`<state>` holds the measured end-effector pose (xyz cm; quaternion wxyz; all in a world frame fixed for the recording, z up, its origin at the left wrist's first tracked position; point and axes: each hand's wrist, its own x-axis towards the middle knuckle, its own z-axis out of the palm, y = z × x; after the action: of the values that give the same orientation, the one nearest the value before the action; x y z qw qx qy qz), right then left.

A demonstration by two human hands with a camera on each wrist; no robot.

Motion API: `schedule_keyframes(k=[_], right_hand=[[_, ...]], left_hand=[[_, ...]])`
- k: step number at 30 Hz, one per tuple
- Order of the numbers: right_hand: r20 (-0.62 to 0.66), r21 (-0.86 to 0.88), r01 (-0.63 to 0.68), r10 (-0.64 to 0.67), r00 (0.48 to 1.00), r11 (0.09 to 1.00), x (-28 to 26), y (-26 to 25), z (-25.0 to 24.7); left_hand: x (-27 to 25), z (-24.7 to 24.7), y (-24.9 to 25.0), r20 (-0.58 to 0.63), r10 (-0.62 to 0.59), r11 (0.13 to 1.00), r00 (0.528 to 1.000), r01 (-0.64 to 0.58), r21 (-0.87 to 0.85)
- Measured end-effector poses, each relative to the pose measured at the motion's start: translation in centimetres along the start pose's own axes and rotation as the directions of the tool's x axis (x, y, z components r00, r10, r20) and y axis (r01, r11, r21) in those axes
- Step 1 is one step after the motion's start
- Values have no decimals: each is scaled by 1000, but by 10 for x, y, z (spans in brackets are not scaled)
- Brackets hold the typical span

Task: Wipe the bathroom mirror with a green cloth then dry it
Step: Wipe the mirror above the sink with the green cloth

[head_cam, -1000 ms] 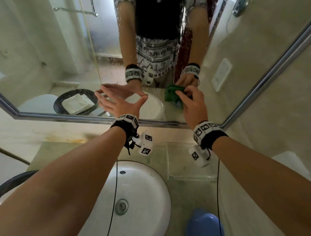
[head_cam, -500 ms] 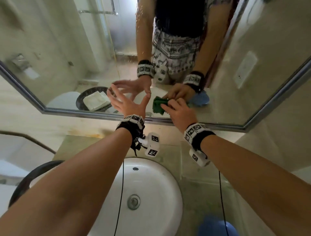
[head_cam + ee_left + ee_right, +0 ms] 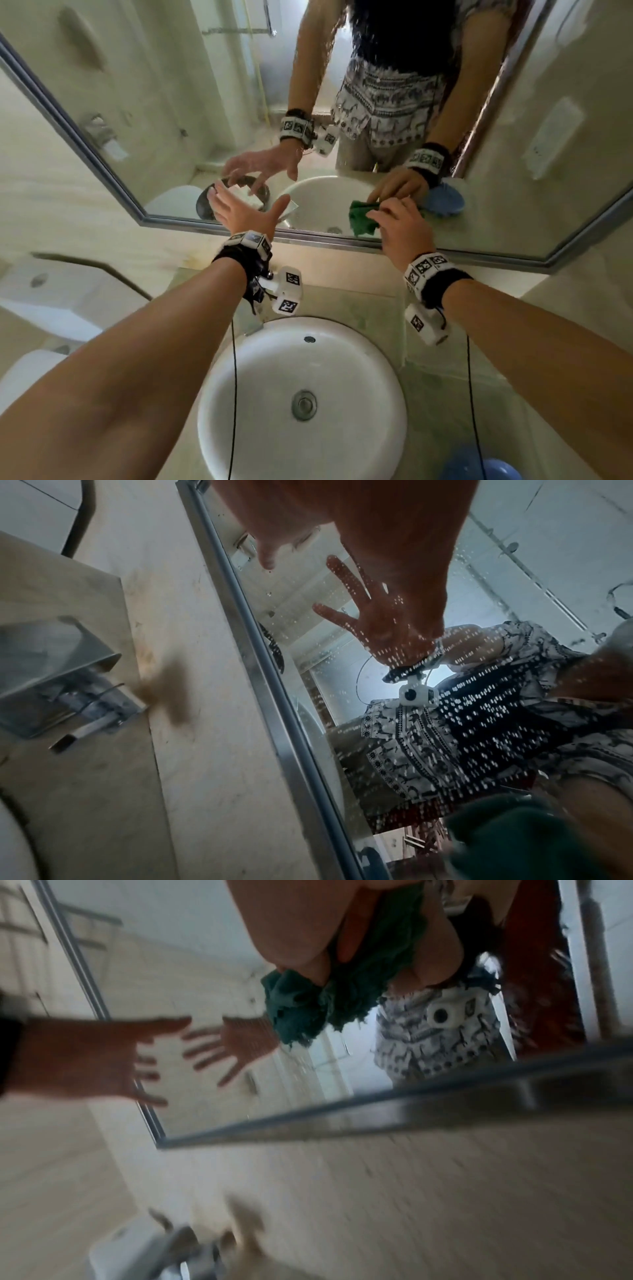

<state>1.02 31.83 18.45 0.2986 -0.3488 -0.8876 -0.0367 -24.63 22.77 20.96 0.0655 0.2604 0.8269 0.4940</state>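
The wall mirror (image 3: 171, 120) has a grey metal frame (image 3: 445, 250) and water drops on its glass (image 3: 479, 723). My right hand (image 3: 404, 226) grips a bunched green cloth (image 3: 363, 219) and presses it on the glass just above the bottom frame, right of centre. In the right wrist view its fingers (image 3: 441, 947) curl round the cloth (image 3: 308, 1007). My left hand (image 3: 246, 212) is spread wide with straight fingers near the mirror's lower left corner and holds nothing. I cannot tell whether it touches the glass. It shows again in the side views as the left hand (image 3: 342, 520) and left hand (image 3: 85, 1061).
A round white basin (image 3: 342, 359) sits below my arms on a pale stone counter (image 3: 376, 305). A metal tap (image 3: 253, 322) lies under my left wrist. A blue object (image 3: 479, 469) is at the bottom right. A metal holder (image 3: 51, 669) is fixed on the wall left of the mirror.
My right hand slid the cloth down to the mirror's bottom edge, first towards my left hand, then back to the right. The left hand stayed spread. My head tilted further down.
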Motion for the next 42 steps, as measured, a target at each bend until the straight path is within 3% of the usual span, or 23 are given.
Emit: schedule_keyframes(k=[3,6,8,10,13,15,17,20,23,27,30,34,36,39,42], right_hand=[[-206,28,-90,93,974,996,30,-18,-29],[-414,127,-211,246,877,969,61,-37,-58],[-497,206,-261,330,802,943,77,-50,-66],[-538,191,-283,341,771,940,85,-61,-62],[-491,53,-180,183,852,982,81,-67,-38],[-361,-61,-76,49,931,995,70,-65,-14],[-221,-130,-7,-22,975,991,55,-64,12],[-64,-188,19,-32,997,982,30,-65,47],[12,-173,-53,56,998,984,13,-70,67],[-45,-68,-197,194,980,978,21,-80,60],[-202,5,-230,226,953,973,49,-90,31],[-483,110,-186,216,848,976,100,-108,-17],[-546,117,-168,205,812,979,117,-114,-30],[-511,35,-113,115,852,993,123,-123,-24],[-339,-125,-9,-34,940,992,109,-127,9]], left_hand=[[16,-5,-1,-3,-37,999,999,37,-24],[32,-11,-2,-13,-84,996,996,83,-43],[43,-17,-2,-24,-114,993,993,113,-43],[52,-22,0,-9,-147,988,989,147,-46],[61,-26,2,13,-146,984,989,147,-98],[63,-25,2,23,-152,979,988,154,-135],[64,-24,1,34,-155,974,987,159,-162],[66,-22,-2,35,-159,972,987,162,-168],[66,-18,-6,44,-144,975,989,149,-166],[66,-19,-7,46,-140,979,989,145,-143],[64,-21,-5,58,-150,980,987,156,-126],[64,-26,-4,73,-161,980,984,168,-109],[65,-29,-6,73,-154,980,985,162,-114],[75,-42,-16,27,-169,977,985,171,-125],[93,-55,-30,-2,-205,969,979,202,-141]])
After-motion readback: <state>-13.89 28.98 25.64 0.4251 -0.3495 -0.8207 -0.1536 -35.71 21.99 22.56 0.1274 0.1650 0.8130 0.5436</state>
